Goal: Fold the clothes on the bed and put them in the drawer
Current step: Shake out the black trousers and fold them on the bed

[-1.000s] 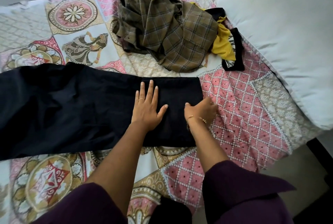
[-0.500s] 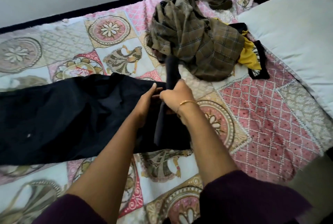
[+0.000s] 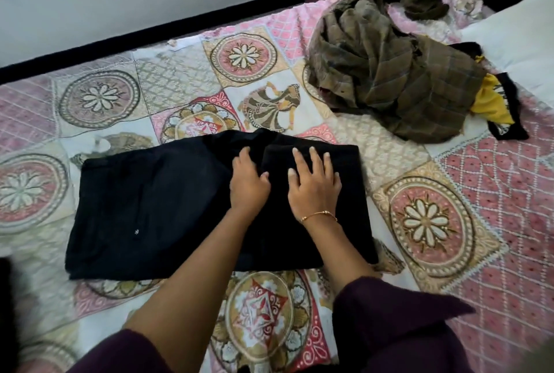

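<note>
Near the bed's (image 3: pixel 479 222) front edge, both hands press the black garment (image 3: pixel 150 207), likely to set its fold: the right hand (image 3: pixel 313 185) spread flat on the doubled end, the left hand (image 3: pixel 248 182) slightly curled beside it. Unfolded clothes (image 3: pixel 389 73) wait toward the far corner.

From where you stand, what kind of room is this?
Most likely a bedroom. A patterned bedsheet covers the bed, a white pillow lies at its right edge, and unfolded clothes are heaped beyond the black garment under both hands.
</note>
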`<state>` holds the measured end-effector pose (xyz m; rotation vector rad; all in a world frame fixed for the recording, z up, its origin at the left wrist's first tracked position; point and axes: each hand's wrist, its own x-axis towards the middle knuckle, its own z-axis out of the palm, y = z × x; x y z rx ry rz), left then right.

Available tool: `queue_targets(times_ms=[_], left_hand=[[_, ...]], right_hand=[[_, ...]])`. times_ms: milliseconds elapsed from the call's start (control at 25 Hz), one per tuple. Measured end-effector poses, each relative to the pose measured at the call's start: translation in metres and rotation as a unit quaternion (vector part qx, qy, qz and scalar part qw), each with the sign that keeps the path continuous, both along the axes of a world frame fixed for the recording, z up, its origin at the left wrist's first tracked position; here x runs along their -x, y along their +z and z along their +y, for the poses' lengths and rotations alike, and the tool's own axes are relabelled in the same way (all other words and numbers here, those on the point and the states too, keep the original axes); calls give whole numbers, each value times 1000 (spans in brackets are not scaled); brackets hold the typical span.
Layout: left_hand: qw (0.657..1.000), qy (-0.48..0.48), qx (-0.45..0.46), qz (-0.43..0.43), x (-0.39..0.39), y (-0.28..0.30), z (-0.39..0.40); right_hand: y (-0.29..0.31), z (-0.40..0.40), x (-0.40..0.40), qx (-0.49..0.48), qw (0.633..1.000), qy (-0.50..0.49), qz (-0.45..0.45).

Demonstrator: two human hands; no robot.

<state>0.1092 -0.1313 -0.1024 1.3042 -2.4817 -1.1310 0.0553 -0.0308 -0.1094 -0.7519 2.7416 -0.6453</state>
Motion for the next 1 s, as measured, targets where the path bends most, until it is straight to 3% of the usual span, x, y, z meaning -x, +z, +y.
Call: queue_targets(times_ms=[40, 120, 240, 440, 520, 600, 760, 920, 1000], left_hand=[[992, -38, 120, 9, 1, -6, 3], [943, -173, 284, 24, 5, -20, 10], [917, -307, 243, -81, 1, -40, 14], [912, -319, 228, -122, -7, -68, 10], [906, -326, 224, -153, -5, -63, 11], [897, -323, 239, -184, -5, -57, 15], [902, -299, 239, -200, -7, -49, 24], [912, -324, 160, -192, -11, -40, 17], [930, -315, 84, -167, -10, -28, 7]], right_hand=[[-10, 7, 1, -67, 997, 24, 20], [-33, 16, 1, -153, 986, 65, 9], [-49, 15, 0, -155, 985, 64, 36], [-58, 16, 0, -148, 985, 72, 45], [-56, 21, -2, -89, 990, -6, 109], [-43, 30, 1, -70, 978, -155, 121], [-15, 56, 30, -123, 939, -302, -106], [29, 63, 60, -2, 914, -263, -308], [59, 52, 55, 29, 919, -217, -327]])
